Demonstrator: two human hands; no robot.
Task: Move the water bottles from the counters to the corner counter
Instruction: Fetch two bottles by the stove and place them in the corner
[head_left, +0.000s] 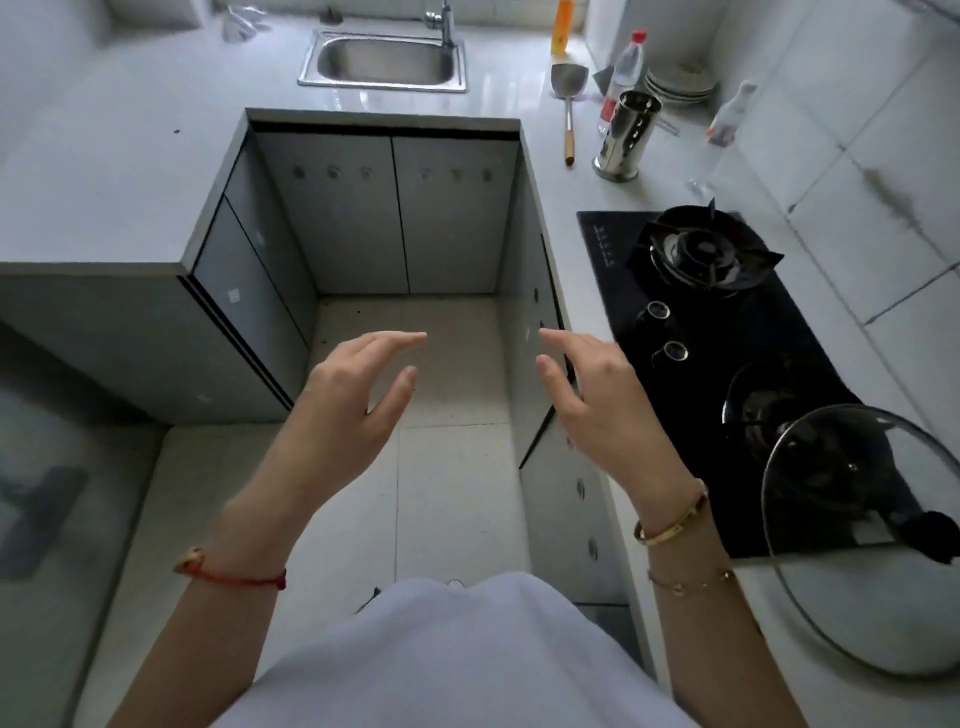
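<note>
Head view: both the left hand (353, 384) and right hand (592, 395) hover spread and empty beside the stove (727, 332). A red-capped bottle (626, 73) stands beyond the stove, upright.

A white table (130, 171) wraps round three sides of the tiled floor (457, 467). A steel sink (383, 61) is set into its far run. On the right run, near the corner, stand an orange bottle (562, 27), a red-capped bottle (626, 73), a steel holder (626, 137) and stacked plates (680, 85), with a spatula (570, 98) lying flat. A clear bottle (724, 130) stands by the wall. Nearer, a black hob (691, 332) sits in the table, a glass lid (857, 545) overlapping its near edge.
</note>
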